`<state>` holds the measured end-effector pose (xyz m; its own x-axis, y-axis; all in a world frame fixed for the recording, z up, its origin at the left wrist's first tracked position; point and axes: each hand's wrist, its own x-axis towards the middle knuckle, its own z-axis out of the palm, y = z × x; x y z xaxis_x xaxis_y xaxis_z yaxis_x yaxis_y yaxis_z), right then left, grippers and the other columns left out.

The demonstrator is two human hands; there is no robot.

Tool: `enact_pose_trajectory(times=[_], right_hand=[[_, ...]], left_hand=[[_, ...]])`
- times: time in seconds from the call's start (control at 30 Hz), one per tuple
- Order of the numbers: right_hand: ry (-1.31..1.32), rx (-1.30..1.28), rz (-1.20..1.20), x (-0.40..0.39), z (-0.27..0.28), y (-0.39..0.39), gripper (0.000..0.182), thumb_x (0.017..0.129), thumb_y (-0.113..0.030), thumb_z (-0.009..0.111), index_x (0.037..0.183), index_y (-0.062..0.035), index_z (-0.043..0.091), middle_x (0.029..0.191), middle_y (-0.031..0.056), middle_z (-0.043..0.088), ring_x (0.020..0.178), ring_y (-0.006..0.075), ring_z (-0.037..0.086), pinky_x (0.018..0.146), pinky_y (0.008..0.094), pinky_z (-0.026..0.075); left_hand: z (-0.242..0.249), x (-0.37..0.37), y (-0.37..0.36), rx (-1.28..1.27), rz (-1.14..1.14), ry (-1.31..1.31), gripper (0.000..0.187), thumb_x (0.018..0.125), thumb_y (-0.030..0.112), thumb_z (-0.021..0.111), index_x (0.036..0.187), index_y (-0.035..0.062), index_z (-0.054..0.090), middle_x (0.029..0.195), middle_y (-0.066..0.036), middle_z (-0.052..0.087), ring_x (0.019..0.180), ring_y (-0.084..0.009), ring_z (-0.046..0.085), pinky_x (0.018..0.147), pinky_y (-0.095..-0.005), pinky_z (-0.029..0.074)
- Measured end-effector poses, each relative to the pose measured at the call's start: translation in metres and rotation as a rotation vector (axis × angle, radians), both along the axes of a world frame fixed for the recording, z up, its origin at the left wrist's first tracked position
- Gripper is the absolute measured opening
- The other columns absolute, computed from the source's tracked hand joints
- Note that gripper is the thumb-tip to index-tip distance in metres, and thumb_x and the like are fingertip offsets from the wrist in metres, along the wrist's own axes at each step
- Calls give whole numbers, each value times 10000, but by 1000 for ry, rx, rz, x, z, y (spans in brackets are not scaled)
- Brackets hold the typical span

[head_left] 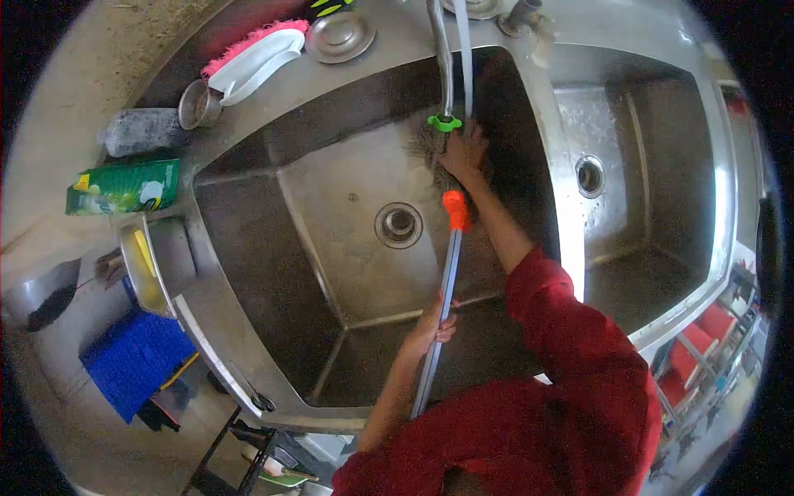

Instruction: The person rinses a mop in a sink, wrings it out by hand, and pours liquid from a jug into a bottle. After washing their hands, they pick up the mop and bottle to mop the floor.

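Note:
A long-handled broom point(452, 263) with a blue-grey stick and an orange socket stands tilted in the large steel sink basin point(331, 198). My left hand point(432, 324) is closed around the stick, below the socket. At the far end, my right hand point(465, 155) is closed on the dark bristles, its fingers partly blurred and hidden. Just above that hand are the tap spout point(441, 66) with a green fitting point(444, 123) and a pale hose or stream beside it. A round drain point(399, 225) lies left of the stick.
A second basin point(620, 165) with its own drain adjoins on the right. Along the left rim are a white brush with pink bristles point(256, 62), a metal lid point(341, 37), a small cup point(198, 105), a green packet point(124, 187) and a metal tray with something yellow point(149, 264).

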<state>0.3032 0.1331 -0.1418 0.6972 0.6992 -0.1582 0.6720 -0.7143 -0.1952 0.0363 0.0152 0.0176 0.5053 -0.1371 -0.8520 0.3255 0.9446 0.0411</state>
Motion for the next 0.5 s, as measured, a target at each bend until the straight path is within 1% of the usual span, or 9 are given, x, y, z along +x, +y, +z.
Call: enact_pose_trajectory(times=[0.07, 0.13, 0.17, 0.23, 0.3, 0.33, 0.43, 0.47, 0.5], right_hand=[[5, -9, 30, 2, 0, 4, 824, 609, -430, 660, 1273, -130, 274, 1334, 196, 161, 1218, 392, 155, 894, 596, 251], [6, -3, 240, -1, 15, 2, 718, 647, -419, 607, 1215, -57, 360, 1282, 192, 270, 1188, 385, 221, 931, 528, 245], [10, -8, 237, -1, 12, 3, 718, 647, -419, 607, 1215, -57, 360, 1282, 192, 270, 1188, 385, 221, 931, 528, 245], [66, 166, 331, 5, -17, 3, 633, 664, -394, 625, 1190, -101, 429, 1278, 166, 311, 1178, 349, 281, 902, 490, 327], [192, 80, 254, 13, -54, 14, 596, 678, -402, 608, 1166, -98, 455, 1253, 164, 346, 1162, 329, 314, 910, 476, 325], [317, 3, 173, 13, -58, 21, 562, 691, -410, 592, 1143, -95, 482, 1228, 162, 382, 1146, 308, 346, 919, 461, 322], [408, -172, 187, 17, -44, 27, 563, 695, -425, 576, 1138, -90, 483, 1194, 173, 420, 1110, 307, 395, 909, 454, 323], [402, -162, 191, 16, -34, 25, 563, 695, -425, 576, 1138, -90, 483, 1194, 173, 420, 1110, 307, 395, 909, 454, 323], [242, -28, 241, 14, -24, 21, 560, 695, -421, 576, 1134, -88, 484, 1158, 165, 457, 1075, 320, 428, 872, 454, 350]], left_hand=[[6, -2, -8, 30, -19, -20, 527, 786, 612, 345, 891, 104, 442, 477, 56, 248, 343, -29, 220, 306, -182, 176], [3, -2, -7, 61, -32, -31, 529, 783, 616, 348, 886, 104, 436, 475, 54, 249, 342, -30, 223, 306, -183, 175], [0, -1, -6, 25, -42, -1, 529, 784, 615, 348, 885, 104, 435, 475, 53, 252, 341, -31, 222, 306, -184, 175], [-6, -1, -8, -20, -50, 30, 528, 785, 615, 348, 884, 103, 434, 475, 52, 256, 340, -31, 222, 305, -185, 175], [-13, -3, -9, -32, -60, 12, 533, 780, 618, 359, 885, 101, 431, 474, 52, 259, 348, -32, 230, 311, -183, 185], [-10, -1, -8, -29, -57, 16, 533, 780, 618, 359, 885, 101, 431, 474, 52, 259, 348, -32, 230, 311, -183, 185], [4, 4, -7, 38, -47, 95, 530, 784, 608, 369, 891, 92, 428, 483, 53, 265, 363, -31, 239, 321, -176, 195], [7, 7, -9, 48, -14, 101, 521, 792, 595, 371, 896, 87, 426, 491, 52, 271, 371, -32, 244, 325, -176, 197], [11, 10, -9, 61, 21, 103, 512, 799, 583, 374, 901, 83, 425, 500, 50, 276, 379, -33, 249, 329, -176, 199]])
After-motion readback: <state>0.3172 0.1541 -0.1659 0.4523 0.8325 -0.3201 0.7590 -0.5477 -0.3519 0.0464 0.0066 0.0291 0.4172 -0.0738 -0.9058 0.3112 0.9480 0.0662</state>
